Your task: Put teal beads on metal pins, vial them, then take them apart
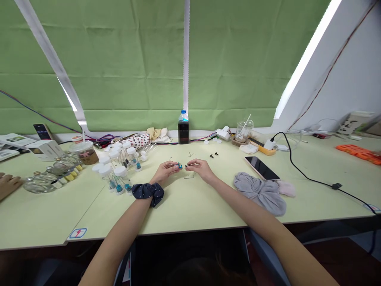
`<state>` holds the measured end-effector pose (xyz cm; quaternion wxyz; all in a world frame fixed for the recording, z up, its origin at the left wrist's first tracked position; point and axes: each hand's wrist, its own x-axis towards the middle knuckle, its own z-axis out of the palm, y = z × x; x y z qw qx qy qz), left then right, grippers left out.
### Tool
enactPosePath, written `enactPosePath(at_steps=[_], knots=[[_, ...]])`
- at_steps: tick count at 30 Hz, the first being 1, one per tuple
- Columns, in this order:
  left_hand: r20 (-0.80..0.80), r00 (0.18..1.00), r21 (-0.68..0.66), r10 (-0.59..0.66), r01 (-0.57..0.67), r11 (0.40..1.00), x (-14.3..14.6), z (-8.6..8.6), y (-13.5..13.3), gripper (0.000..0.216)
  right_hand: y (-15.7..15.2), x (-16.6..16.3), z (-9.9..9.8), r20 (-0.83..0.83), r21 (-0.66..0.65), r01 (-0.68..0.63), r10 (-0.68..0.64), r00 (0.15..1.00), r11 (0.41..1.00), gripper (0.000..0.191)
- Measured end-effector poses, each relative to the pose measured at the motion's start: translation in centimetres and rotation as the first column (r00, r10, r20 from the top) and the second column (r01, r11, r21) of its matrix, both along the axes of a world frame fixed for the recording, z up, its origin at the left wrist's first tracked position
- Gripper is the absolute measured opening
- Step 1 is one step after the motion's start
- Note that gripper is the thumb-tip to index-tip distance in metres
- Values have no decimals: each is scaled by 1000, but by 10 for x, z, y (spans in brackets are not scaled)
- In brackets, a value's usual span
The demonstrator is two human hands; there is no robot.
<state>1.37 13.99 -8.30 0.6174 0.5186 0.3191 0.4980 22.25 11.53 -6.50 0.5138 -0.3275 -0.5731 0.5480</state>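
Note:
My left hand (166, 172) pinches a small blue part (180, 166) over the middle of the table, its fine shape too small to make out. Facing it, my right hand (201, 170) has thumb and finger closed on a small dark piece (186, 166), close to the blue part; whether the two touch I cannot tell. Just below the fingertips lies a thin bent metal piece (189, 177). Beyond the hands rests another thin bent piece (190, 154), and two black screw-like pieces (211, 156) lie to its right.
Left of my arm stand several clear white-capped jars (119, 174) with blue contents, plus glass bottles (41, 184) and a drink cup (85, 152). A co-worker's hand (8, 185) is at far left. Rightward lie a phone (262, 168), grey cloth (258, 193) and black cable (309, 177).

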Motion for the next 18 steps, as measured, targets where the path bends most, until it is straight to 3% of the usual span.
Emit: enactPosePath(at_steps=[4,18], knots=[[-16,1000,11,19,-19,1000,1,0,-1,35,-7,-7,-2,-60,-10,-49,48,997,999,39],[-148,986,138,72,-52,989,2,-3,-1,30,-8,-13,-5,-46,-33,40,-41,998,999,39]])
